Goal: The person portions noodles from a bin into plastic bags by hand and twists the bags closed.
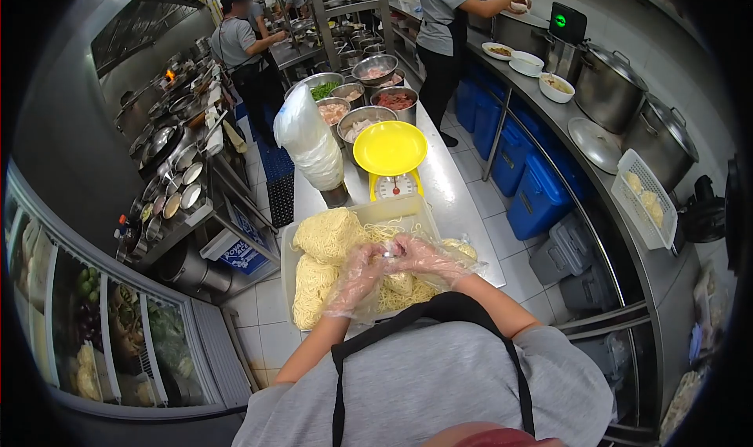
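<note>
My left hand and my right hand, both in clear plastic gloves, meet over a shallow white tub. Their curled fingers pinch what looks like the gathered top of a clear bag of noodles; gloves and plastic partly hide the grip. Two filled noodle bags, one upper and one lower, lie at the tub's left side. Loose yellow noodles cover part of the tub's bottom. Another noodle bag rests by the tub's right edge, beyond my right wrist.
A scale with a yellow pan stands behind the tub, beside a stack of plastic bags. Metal bowls of meat fill the table's far end. Co-workers stand at the back left and back right. Large pots line the right counter.
</note>
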`<state>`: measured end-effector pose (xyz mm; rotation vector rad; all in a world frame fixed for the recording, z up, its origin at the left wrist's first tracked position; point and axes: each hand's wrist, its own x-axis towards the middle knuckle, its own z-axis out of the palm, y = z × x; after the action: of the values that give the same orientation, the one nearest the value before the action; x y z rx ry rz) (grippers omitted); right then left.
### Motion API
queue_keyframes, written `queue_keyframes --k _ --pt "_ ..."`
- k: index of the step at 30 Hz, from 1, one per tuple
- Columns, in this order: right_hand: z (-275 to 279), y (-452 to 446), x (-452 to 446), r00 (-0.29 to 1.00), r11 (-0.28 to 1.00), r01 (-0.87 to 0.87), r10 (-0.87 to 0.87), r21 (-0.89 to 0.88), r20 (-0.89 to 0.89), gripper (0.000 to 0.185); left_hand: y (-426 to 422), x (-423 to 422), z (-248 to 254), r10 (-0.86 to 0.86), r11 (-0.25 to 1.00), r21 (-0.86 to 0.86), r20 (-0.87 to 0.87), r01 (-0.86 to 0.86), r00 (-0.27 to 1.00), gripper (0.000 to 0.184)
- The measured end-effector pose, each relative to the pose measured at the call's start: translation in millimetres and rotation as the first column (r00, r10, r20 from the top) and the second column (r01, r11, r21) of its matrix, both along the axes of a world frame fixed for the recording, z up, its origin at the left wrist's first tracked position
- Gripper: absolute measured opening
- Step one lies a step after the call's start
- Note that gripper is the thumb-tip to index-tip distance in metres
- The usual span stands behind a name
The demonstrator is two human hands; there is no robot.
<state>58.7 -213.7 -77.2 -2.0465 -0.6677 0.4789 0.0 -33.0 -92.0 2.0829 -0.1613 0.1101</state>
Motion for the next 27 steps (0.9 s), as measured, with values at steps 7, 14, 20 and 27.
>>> queue_keyframes --k 7,14,20,27 --pt "11.3 -4.3 -12.5 1.0 0.974 0.015 -0.017 0.225 0.008 0.046 -3.7 -6.5 -1.2 -0.06 0.997 -0.032 0.17 0.066 0.984 0.01" --pt "7.0 -4.6 -17.6 0.995 0.917 0.069 -0.033 0.393 -0.099 0.016 -6.9 -16.1 17.0 -0.044 0.931 -0.365 -0.122 -0.004 0.992 0.011" --pt "-8.7 -0.5 -13.2 0.985 0.975 0.042 -0.077 0.217 0.153 0.012 -6.2 -10.0 14.9 0.009 0.987 -0.159 -0.102 -0.025 0.995 0.016" --pt "11.0 -8.2 -31.1 0.907 0.999 0.039 -0.032 -0.008 0.42 0.017 -12.3 -10.1 -5.6 -0.05 0.97 0.244 0.206 -0.002 0.977 0.014"
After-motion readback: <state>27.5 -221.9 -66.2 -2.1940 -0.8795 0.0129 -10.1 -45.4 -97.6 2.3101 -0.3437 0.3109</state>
